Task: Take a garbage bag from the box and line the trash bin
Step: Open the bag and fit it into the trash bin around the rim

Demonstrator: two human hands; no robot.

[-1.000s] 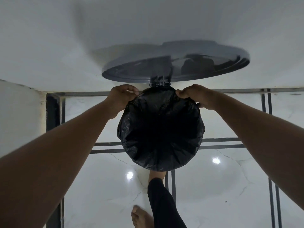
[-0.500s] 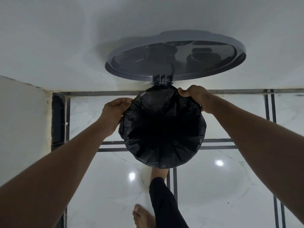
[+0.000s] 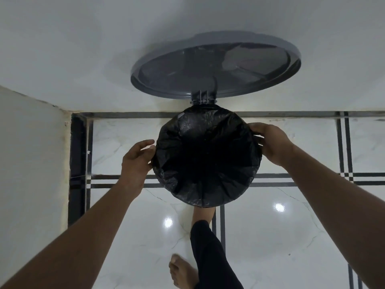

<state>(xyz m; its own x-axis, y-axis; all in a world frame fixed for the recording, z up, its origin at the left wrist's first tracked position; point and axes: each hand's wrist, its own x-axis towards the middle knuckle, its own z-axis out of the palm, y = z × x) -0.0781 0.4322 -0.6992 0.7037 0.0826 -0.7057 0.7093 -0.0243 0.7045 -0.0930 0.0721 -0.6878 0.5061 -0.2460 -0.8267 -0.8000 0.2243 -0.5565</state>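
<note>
Risk is being judged first, working left to right. Left hand (image 3: 136, 161) is being held with fingers spread and loose against the left side of the garbage bag (image 3: 206, 155); nothing is being gripped there, so that side of the film is being left unsecured. If the bag is being tugged from the opposite side alone, the left fold could be pulled off the rim and slide into the trash bin (image 3: 208, 202). The bag itself is being seen between the two hands, draped over the bin mouth and sagging dark into the middle; the bin wall is almost wholly being hidden by it. Thin film is being stretched over the edge, so a tear is being considered possible if it is dragged hard. Right hand (image 3: 270, 143) is being closed around the bag's folded edge at the right of the rim, thumb on top.

Lid (image 3: 215, 65) is being held up beyond both hands, against the wall; one foot (image 3: 203, 213), just nearer than the bag, is probably being kept on the pedal. Release of that foot would drop the lid onto the hands. The other foot (image 3: 181, 272) is being rested on the tiled floor (image 3: 291, 236). A wall corner is being noted left of the left hand, restricting reach there.
</note>
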